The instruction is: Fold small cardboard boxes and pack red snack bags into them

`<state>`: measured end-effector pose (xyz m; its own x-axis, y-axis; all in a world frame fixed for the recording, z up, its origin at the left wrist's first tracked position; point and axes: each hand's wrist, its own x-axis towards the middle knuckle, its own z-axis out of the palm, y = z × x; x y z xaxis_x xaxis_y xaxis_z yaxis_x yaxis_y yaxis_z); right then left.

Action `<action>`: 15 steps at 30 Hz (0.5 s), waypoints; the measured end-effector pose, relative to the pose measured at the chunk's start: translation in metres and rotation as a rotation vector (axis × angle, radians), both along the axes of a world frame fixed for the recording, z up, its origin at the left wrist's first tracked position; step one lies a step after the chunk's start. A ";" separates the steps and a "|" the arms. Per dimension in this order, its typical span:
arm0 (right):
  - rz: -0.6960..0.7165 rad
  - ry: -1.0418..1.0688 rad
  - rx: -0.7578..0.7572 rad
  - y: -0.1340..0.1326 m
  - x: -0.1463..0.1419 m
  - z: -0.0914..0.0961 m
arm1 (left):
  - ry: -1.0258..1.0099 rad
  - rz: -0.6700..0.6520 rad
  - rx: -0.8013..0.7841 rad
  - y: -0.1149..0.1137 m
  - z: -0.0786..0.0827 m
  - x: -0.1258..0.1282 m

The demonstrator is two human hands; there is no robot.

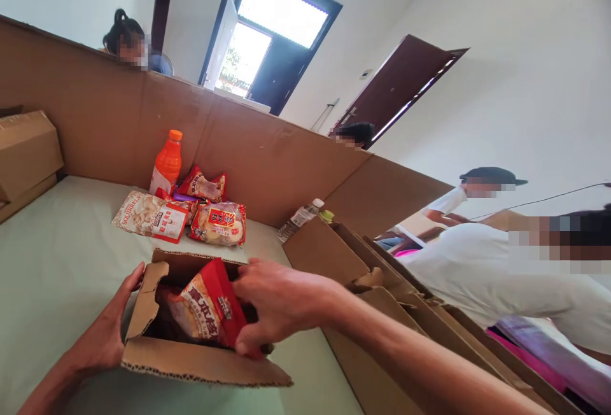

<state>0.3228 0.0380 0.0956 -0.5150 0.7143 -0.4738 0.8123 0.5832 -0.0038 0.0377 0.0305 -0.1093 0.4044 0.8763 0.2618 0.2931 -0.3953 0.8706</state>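
An open cardboard box (205, 363) stands on the pale table in front of me. My left hand (112, 329) grips its left side, with the fingers partly hidden behind the wall. My right hand (281, 300) reaches over the box's right end. Its fingers and thumb are closed on a red and cream snack packet (207, 310), which tilts inside the opening. The packet's lower end and the box's floor are hidden. Beyond the box lie a Squirrels snack bag (150, 216), a red and clear rice cracker bag (218, 224) and another red snack packet (205, 184).
An orange drink bottle (167, 163) stands behind the snacks. A clear bottle (303, 218) is at right, beside several folded cardboard boxes (401, 326). Another carton (28, 154) sits at the left edge. A tall cardboard partition (248, 154) closes off the back; several people are beyond it.
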 end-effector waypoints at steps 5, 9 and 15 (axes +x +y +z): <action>-0.167 -0.211 0.148 -0.011 0.020 -0.010 | 0.014 -0.011 -0.059 -0.001 0.004 -0.001; -0.119 -0.209 0.406 -0.025 0.015 -0.029 | -0.018 -0.025 -0.068 -0.001 0.007 0.001; 0.259 0.120 0.619 -0.041 -0.021 -0.020 | -0.026 -0.032 -0.093 -0.002 0.010 0.002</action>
